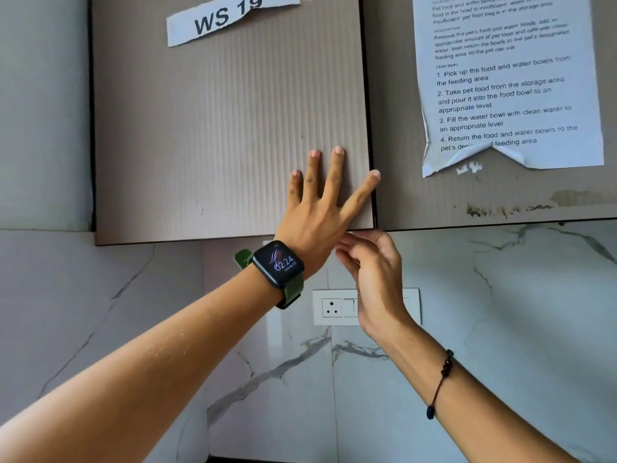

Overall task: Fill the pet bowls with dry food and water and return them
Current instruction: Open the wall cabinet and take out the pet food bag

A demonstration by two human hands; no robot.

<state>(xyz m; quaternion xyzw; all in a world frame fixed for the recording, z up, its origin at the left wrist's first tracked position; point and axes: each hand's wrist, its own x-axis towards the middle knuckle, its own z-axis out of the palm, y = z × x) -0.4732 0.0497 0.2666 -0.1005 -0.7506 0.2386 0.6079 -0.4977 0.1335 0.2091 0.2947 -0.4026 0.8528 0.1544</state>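
Marble-veined wall tiles [500, 329] and a white socket plate [334, 307] back two raised arms. Right hand [374, 272], fingers loosely curled, touches the bottom corner of the left cabinet door [217, 128]; left hand [324, 202], fingers spread wide, presses flat on that shut door beside its right edge. Pet bowls are out of view. Farther up hang a "WS 19" label [230, 16] and a task sheet [507, 81].

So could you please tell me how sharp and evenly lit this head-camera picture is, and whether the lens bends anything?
Head view: soft, even light with no hard glare; the instruction sheet reads clearly lower down, its top lines blurred and small. The cabinet door edges bow and lean from wide-angle distortion. The left hand is sharp; the right hand fingers look slightly smeared.
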